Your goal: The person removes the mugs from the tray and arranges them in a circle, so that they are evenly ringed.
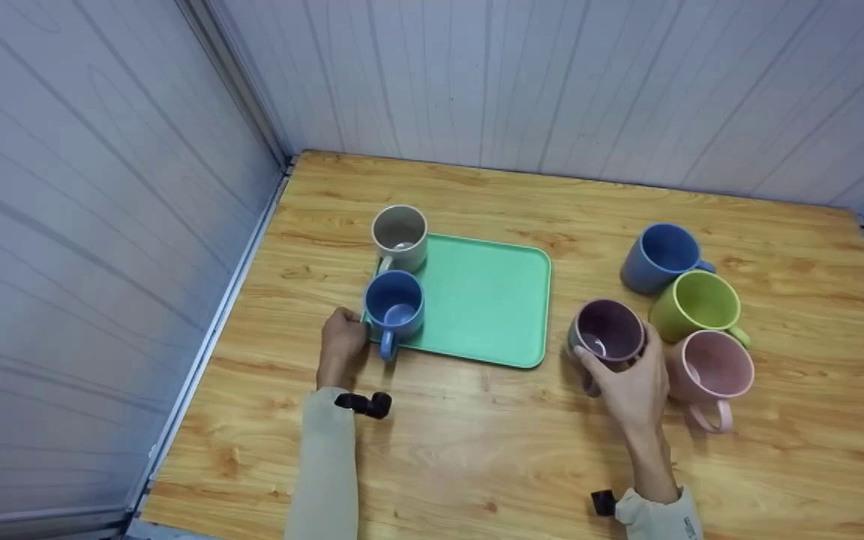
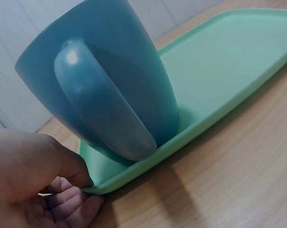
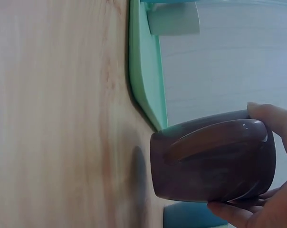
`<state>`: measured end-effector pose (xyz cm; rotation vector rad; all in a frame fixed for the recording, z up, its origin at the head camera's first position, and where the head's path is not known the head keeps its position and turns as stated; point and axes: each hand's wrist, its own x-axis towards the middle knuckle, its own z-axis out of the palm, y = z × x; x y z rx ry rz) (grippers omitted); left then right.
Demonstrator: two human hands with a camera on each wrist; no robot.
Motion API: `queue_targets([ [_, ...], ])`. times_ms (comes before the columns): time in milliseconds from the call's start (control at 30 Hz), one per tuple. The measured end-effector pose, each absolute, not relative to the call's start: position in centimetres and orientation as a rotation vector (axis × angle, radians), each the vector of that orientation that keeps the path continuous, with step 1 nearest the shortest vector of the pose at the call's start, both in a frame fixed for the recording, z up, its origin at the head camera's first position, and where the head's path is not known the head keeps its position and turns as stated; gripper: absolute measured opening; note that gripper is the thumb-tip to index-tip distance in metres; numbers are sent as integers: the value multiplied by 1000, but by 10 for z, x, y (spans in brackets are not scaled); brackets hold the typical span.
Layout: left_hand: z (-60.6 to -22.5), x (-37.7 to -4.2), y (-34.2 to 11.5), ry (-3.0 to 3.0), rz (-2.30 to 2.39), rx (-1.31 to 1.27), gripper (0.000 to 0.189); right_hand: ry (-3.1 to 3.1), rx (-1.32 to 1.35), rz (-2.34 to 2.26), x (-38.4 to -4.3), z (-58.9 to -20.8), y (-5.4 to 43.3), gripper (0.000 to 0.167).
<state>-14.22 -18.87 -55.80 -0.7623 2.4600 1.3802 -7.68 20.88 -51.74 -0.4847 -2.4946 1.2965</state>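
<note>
My left hand (image 1: 343, 335) pinches the near left corner of a green tray (image 1: 488, 304), thumb on top and fingers beneath in the left wrist view. Close beside it on the tray stands a blue mug (image 1: 394, 306), its handle toward me. Behind that is a light grey mug (image 1: 400, 238), also on the tray's left side. With my right hand (image 1: 636, 382) I grip a dark purple mug (image 3: 210, 161) around its upper body, thumb on one side and fingers on the other. It hangs upright just above the table, right of the tray.
Right of the purple mug stand a second blue mug (image 1: 661, 259), a yellow-green mug (image 1: 694, 307) and a pink mug (image 1: 709, 367), close together. The wooden table (image 1: 477, 450) meets pale panel walls (image 1: 469, 82) at the back and left.
</note>
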Motion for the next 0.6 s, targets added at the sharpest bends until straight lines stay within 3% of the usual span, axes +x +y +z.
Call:
queue_targets([
  [600, -559, -142, -188, 2472, 1388, -768, 14, -2390, -631, 1270, -54, -528, 218, 93],
])
